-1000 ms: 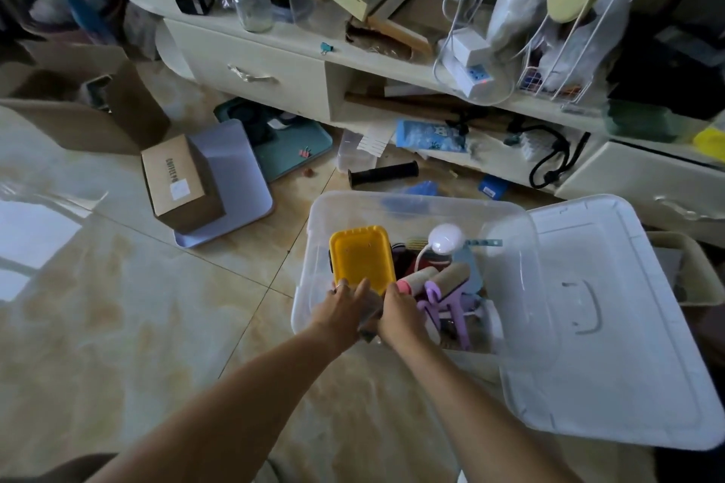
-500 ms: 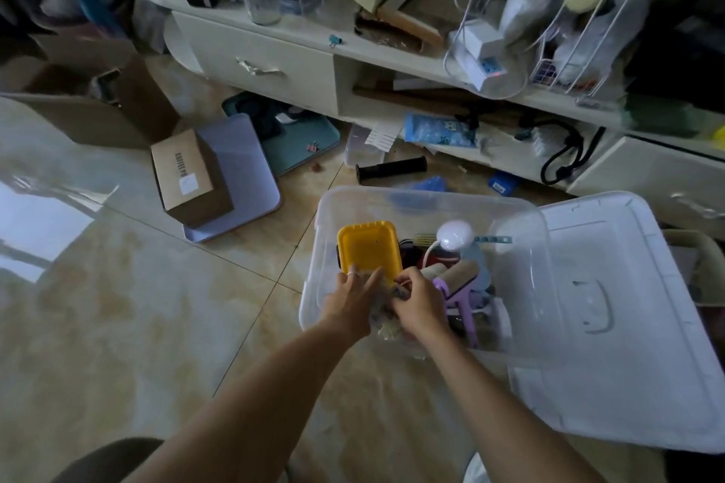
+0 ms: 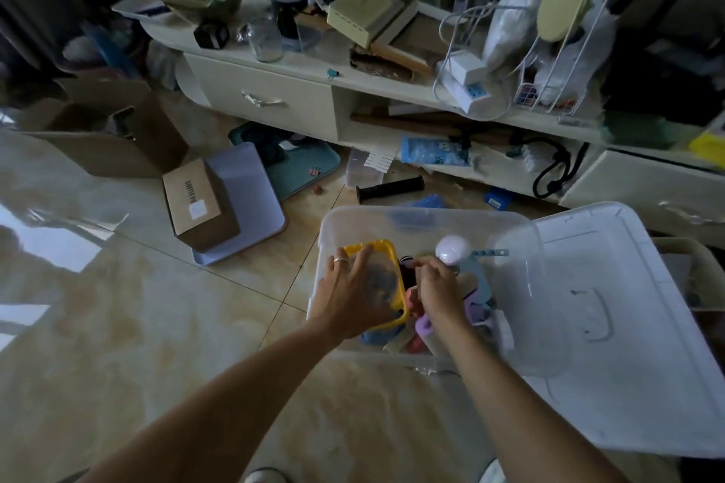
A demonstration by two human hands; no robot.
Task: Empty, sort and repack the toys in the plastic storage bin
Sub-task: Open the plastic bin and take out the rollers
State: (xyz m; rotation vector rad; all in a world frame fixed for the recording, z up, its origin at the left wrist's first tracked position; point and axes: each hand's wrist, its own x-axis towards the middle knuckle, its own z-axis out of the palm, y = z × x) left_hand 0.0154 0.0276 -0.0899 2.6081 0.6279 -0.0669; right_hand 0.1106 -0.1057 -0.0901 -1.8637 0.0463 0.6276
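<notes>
The clear plastic storage bin (image 3: 423, 214) stands open on the floor with its white lid (image 3: 627, 325) lying to its right. Inside are a yellow tray (image 3: 377, 246), a white round-headed toy (image 3: 453, 248), a blue flat piece (image 3: 476, 278) and purple and pink toys (image 3: 425, 327). My left hand (image 3: 347, 296) reaches into the bin's left side and holds a clear bag (image 3: 379, 279) of dark bits against the yellow tray. My right hand (image 3: 441, 288), fingers curled, pinches at the bag's right edge. The toys under both hands are hidden.
A brown cardboard box (image 3: 198, 204) lies on a lilac tray (image 3: 243, 204) to the left of the bin. A black handle grip (image 3: 390, 187) lies behind it. The cluttered low cabinet (image 3: 266, 102) runs along the back. A large open carton (image 3: 98, 129) stands at the far left.
Both hands have moved further into the bin and apart. The left hand now lies over the yellow tray with the clear bag, which both hands held close together before.
</notes>
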